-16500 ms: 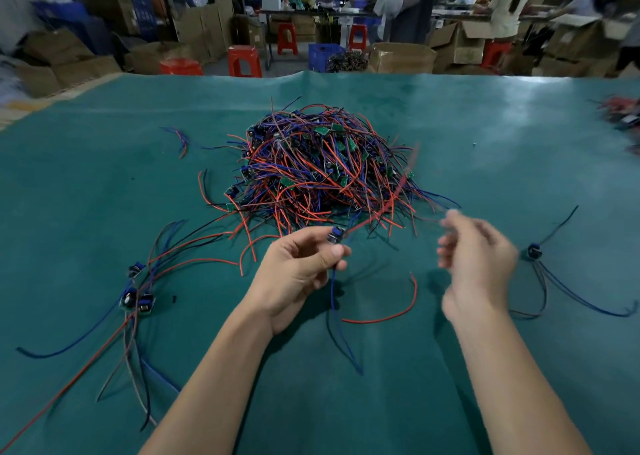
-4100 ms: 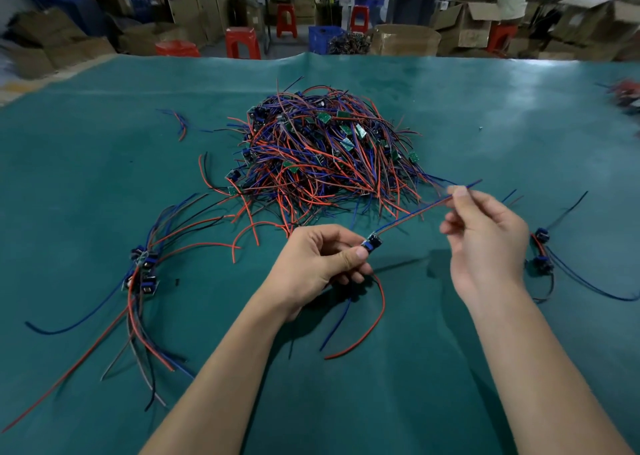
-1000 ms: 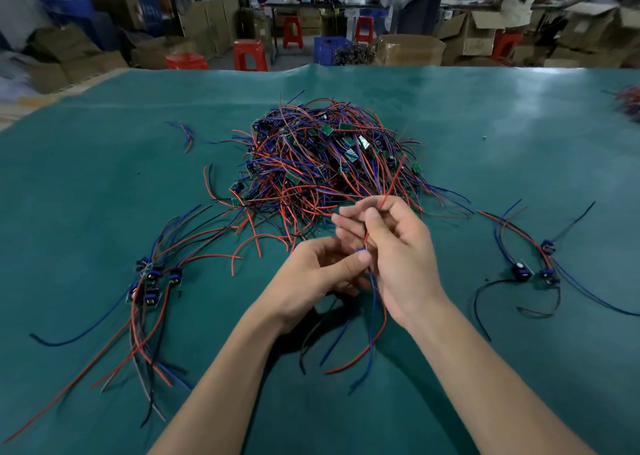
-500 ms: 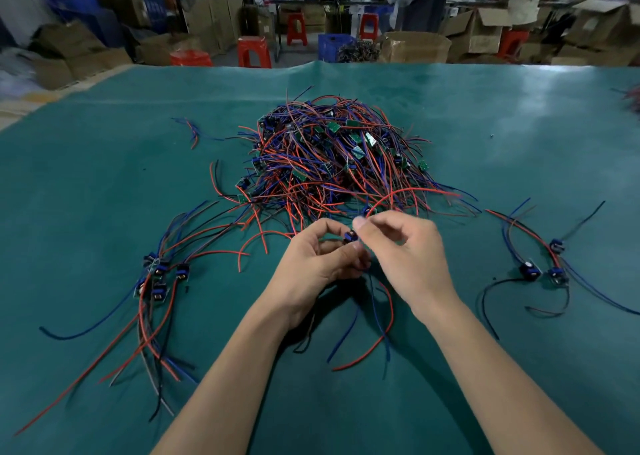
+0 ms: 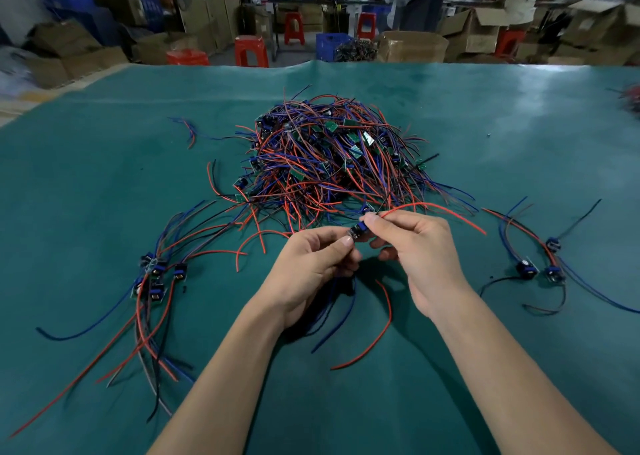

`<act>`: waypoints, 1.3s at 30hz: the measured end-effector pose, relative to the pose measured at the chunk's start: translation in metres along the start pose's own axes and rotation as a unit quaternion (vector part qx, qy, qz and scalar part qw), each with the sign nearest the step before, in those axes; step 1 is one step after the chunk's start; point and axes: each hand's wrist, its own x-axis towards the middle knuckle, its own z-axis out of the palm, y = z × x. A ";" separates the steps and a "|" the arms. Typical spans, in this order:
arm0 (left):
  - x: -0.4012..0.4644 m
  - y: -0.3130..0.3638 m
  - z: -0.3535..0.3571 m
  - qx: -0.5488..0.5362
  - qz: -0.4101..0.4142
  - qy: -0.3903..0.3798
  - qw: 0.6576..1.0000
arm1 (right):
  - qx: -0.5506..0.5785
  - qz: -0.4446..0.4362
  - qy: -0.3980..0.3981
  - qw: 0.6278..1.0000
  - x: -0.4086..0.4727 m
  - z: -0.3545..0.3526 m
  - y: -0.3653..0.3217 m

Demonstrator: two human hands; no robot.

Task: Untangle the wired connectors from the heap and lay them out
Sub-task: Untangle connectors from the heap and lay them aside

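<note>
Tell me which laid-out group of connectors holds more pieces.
The left group: about five blue connectors cluster there, while the right group shows only three.

Head view, downward over table [image 5: 104, 177]

Factory workshop: cardboard boxes [image 5: 408, 45], red stools [image 5: 251, 50], green-covered worktable [image 5: 104, 177].

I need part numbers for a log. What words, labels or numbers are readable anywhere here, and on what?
None can be read.
Connector pinched by the left hand and right hand: any marking too small to read.
Green boards in the heap: too small and blurred.
Cardboard boxes behind the table: no print that can be made out.
</note>
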 end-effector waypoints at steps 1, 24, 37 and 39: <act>0.000 0.000 0.001 0.008 0.003 0.002 1.000 | -0.014 -0.008 0.004 1.000 0.000 0.000 0.000; -0.001 0.002 0.005 0.017 0.018 0.052 0.998 | -0.135 -0.100 0.381 0.909 0.031 -0.069 -0.001; 0.001 -0.003 0.004 0.089 0.034 0.051 0.994 | -0.132 -0.106 -0.103 0.980 0.000 -0.009 -0.003; 0.001 -0.004 0.003 0.096 0.039 0.040 0.994 | -0.138 -0.114 -0.092 0.980 0.000 -0.008 -0.004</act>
